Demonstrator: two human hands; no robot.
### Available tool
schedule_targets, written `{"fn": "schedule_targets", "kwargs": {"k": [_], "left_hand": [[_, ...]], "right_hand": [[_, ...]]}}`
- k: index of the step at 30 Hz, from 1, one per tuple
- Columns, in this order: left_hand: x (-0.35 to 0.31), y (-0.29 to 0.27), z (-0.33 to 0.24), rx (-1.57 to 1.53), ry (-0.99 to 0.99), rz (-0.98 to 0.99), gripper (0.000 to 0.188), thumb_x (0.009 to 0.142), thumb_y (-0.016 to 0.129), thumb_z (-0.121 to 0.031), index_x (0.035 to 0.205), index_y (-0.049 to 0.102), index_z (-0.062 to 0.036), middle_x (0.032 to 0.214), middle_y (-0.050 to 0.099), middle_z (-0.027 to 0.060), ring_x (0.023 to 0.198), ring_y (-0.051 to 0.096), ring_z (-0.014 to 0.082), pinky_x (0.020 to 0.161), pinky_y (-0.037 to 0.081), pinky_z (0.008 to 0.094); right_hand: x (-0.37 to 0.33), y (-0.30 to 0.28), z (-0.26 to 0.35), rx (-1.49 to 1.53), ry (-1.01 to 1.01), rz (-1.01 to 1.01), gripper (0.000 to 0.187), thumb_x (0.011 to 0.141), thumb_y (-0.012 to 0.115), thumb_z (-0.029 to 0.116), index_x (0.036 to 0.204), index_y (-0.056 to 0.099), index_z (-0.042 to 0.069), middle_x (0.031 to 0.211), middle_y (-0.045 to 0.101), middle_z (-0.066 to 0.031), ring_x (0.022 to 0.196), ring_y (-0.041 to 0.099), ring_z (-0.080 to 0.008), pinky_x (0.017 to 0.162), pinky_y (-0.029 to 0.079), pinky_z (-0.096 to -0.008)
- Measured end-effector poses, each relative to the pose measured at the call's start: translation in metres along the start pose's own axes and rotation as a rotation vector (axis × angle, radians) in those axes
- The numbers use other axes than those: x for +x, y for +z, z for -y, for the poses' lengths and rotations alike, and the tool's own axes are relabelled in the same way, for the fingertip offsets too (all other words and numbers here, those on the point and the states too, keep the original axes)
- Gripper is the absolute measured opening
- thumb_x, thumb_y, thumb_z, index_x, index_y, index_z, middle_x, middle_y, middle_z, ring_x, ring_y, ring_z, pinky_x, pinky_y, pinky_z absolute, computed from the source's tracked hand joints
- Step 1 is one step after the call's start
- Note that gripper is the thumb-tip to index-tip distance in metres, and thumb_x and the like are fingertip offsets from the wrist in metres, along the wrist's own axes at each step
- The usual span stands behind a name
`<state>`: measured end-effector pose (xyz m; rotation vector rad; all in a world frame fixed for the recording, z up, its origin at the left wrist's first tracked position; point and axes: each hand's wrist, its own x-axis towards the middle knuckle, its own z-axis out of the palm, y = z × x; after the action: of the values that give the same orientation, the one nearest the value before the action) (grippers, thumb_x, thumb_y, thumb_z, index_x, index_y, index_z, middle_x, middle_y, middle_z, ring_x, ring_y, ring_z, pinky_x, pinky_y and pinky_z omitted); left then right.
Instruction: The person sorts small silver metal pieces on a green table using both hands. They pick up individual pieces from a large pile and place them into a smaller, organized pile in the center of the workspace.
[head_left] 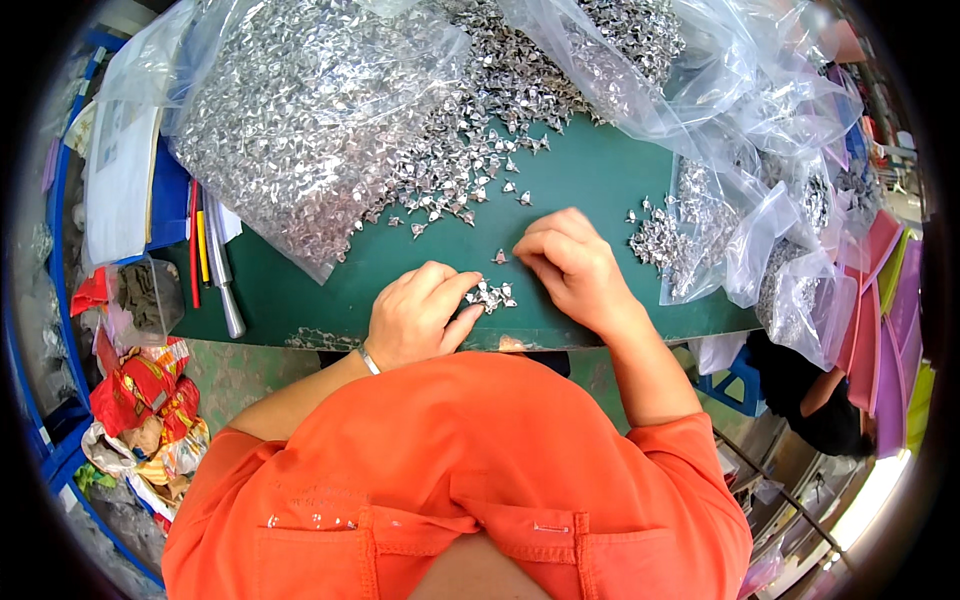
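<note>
My left hand [412, 318] rests near the table's front edge, thumb and index finger apart at the left side of a small cluster of shiny silver metal parts [492, 296]. No part is plainly gripped in it. To its right, my right hand [577, 268] is closed, thumb against curled fingers; whatever they pinch, if anything, is hidden. One single silver part [500, 257] lies just left of those fingertips. Farther back, a large heap of similar small parts [440, 185] spills across the green table [400, 262].
A clear plastic bag [300, 110] full of parts covers the back left. More filled bags [740, 220] and a loose pile [660, 238] sit right. Red and yellow pens [204, 245] and a silver tool [224, 275] lie left, beside papers [120, 175]. A person in black [810, 395] is at right.
</note>
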<state>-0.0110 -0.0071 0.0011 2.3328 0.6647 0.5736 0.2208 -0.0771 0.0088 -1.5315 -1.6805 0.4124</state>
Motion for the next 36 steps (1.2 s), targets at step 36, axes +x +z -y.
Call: {"fn": "schedule_targets", "kwargs": {"k": [36], "left_hand": [[0.003, -0.003, -0.001, -0.035, 0.001, 0.015, 0.033, 0.078, 0.082, -0.011, 0.110, 0.072, -0.0089, 0.092, 0.063, 0.0050, 0.076, 0.065, 0.0220, 0.068, 0.051, 0.0356]], "right_hand": [[0.024, -0.005, -0.011, -0.106, -0.069, 0.090, 0.013, 0.082, 0.071, -0.005, 0.092, 0.068, 0.002, 0.098, 0.067, -0.0095, 0.092, 0.062, -0.0323, 0.080, 0.052, -0.0398]]}}
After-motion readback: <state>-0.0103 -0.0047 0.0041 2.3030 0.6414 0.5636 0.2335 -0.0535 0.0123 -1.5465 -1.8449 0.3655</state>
